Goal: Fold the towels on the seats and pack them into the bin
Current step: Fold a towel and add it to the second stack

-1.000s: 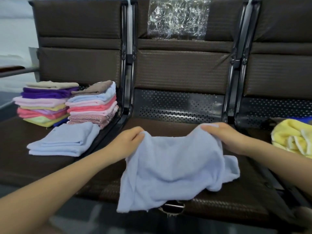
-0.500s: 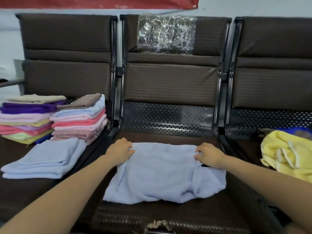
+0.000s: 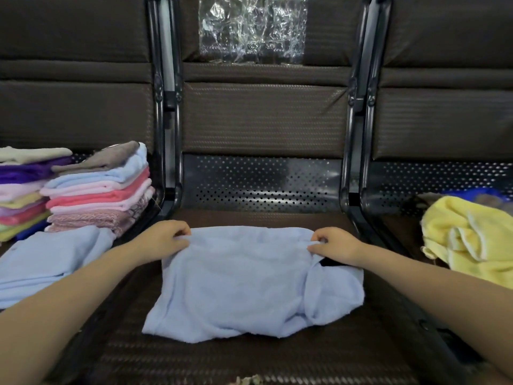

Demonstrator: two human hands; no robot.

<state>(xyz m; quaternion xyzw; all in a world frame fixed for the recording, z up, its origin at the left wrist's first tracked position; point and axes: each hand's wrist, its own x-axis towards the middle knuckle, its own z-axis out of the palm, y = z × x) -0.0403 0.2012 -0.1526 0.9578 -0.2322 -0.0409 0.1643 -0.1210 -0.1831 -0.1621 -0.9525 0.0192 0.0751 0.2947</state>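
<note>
A light blue towel (image 3: 249, 282) lies spread on the middle seat (image 3: 249, 362), rumpled at its 3 o'clock side where a corner is turned under. The left hand (image 3: 163, 237) pinches the towel's far edge at about 10 o'clock, fingers curled over the cloth. The right hand (image 3: 333, 243) pinches the same edge at about 2 o'clock, thumb and fingers closed on a small fold.

At 9 o'clock, on the left seat (image 3: 111, 295), a folded blue towel (image 3: 47, 265) lies flat. Beyond it, at 10 o'clock, stand two stacks of folded towels: the nearer stack (image 3: 100, 190) is topped by a brown one, the farther stack (image 3: 22, 187) by a cream one.

At 3 o'clock, on the right seat (image 3: 399, 232), a yellow towel (image 3: 466, 240) lies bunched, with something blue behind it, perhaps another towel. Crinkled clear plastic (image 3: 252, 26) hangs on the middle backrest at 12 o'clock.
</note>
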